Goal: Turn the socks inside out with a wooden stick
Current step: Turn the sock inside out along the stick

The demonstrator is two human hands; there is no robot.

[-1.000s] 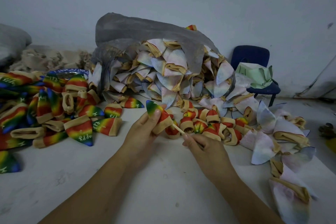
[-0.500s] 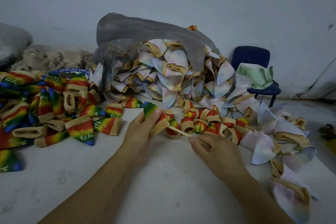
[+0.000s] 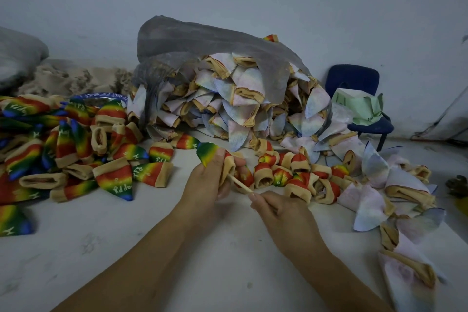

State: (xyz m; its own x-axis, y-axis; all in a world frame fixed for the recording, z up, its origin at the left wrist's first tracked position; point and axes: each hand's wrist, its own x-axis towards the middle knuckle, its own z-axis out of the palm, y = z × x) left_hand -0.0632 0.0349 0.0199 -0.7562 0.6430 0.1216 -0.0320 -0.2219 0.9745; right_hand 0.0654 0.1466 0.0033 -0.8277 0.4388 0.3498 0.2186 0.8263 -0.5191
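Observation:
My left hand (image 3: 206,182) grips a rainbow sock (image 3: 209,153) with a tan cuff, its green toe pointing up and left. My right hand (image 3: 281,210) pinches a thin wooden stick (image 3: 240,184), whose far tip sits at the sock's cuff opening beside my left fingers. A heap of bright rainbow socks (image 3: 63,149) lies to the left. Pale, washed-out socks (image 3: 228,109) spill from a grey plastic bag (image 3: 202,43) behind my hands. A row of half-rolled socks (image 3: 286,175) lies just right of my hands.
More pale socks (image 3: 374,200) trail along the right down to the front right corner. A blue chair (image 3: 354,94) with a green bundle on it stands against the wall at the right. Beige fabric scraps (image 3: 71,78) are piled at the back left. The white work surface (image 3: 126,248) runs below my forearms.
My right hand drew the stick back out of the sock, then brought its tip in to the cuff again. My left hand kept hold of the sock and barely moved.

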